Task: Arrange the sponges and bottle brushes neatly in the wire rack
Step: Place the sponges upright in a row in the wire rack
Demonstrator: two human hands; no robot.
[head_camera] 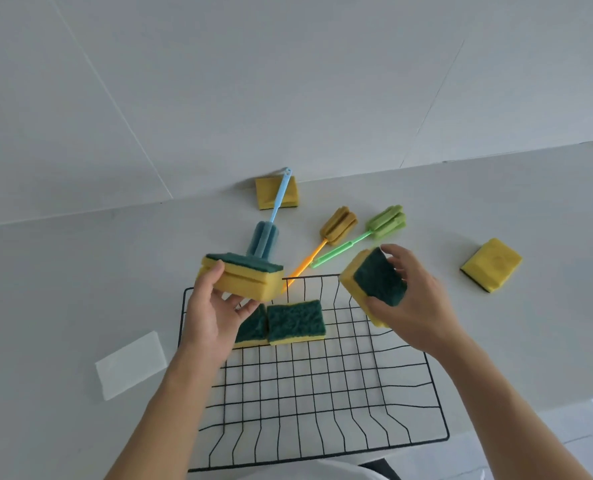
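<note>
Both hands are up over the wire rack (322,393): left hand (212,313) grips one sponge (244,277), right hand (416,306) clamps another sponge (374,282). Two sponges (296,322) lie inside; three bottle brushes (336,225) wait on the counter (80,271).

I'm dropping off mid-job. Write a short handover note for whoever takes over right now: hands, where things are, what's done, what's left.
Left hand: holds a sponge over the wire rack's far-left corner.
Right hand: holds a second sponge, tilted, over the rack's far-right side.
Done: two sponges lie side by side, green face up, on the rack floor at the far end.
Left: place both held sponges; fetch the sponge by the wall and the one out right; then the blue brush, orange brush and green brush, all on the counter beyond the rack.
</note>
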